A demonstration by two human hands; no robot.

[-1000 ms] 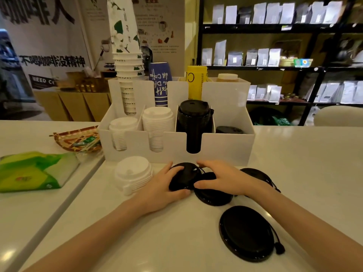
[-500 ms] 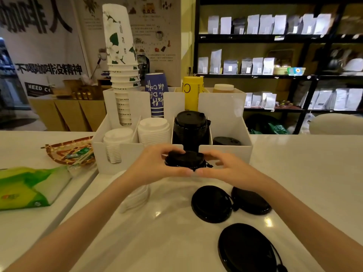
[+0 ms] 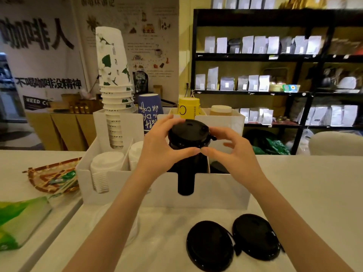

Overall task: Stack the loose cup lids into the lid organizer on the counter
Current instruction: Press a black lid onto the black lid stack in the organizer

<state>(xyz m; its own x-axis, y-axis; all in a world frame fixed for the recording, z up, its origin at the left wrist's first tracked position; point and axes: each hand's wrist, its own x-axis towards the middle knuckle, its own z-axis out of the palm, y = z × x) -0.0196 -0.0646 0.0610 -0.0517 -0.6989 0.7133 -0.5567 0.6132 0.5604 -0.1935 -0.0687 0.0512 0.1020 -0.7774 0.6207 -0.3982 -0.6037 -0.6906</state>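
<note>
Both hands hold a black cup lid [image 3: 188, 132] on top of the black lid stack [image 3: 186, 179] in the white lid organizer [image 3: 220, 191]. My left hand [image 3: 159, 146] grips the lid's left side, my right hand [image 3: 233, 154] its right side, thumbs meeting in front. Two loose black lids lie on the counter in front: one [image 3: 209, 245] at centre, one [image 3: 255, 236] to its right. White lid stacks [image 3: 106, 165] fill the organizer's left slots. A loose stack of white lids [image 3: 131, 230] sits blurred behind my left forearm.
Paper cup stacks [image 3: 115, 85], a blue cup [image 3: 150, 110] and a yellow cup [image 3: 188, 108] stand in the organizer's back row. A woven tray [image 3: 49, 177] and a green packet [image 3: 17, 216] lie at left. Dark shelves [image 3: 275, 91] stand behind the counter.
Both hands lifted a black lid off the counter and carried it up and forward onto the black stack in the organizer. The camera moved closer and tilted up.
</note>
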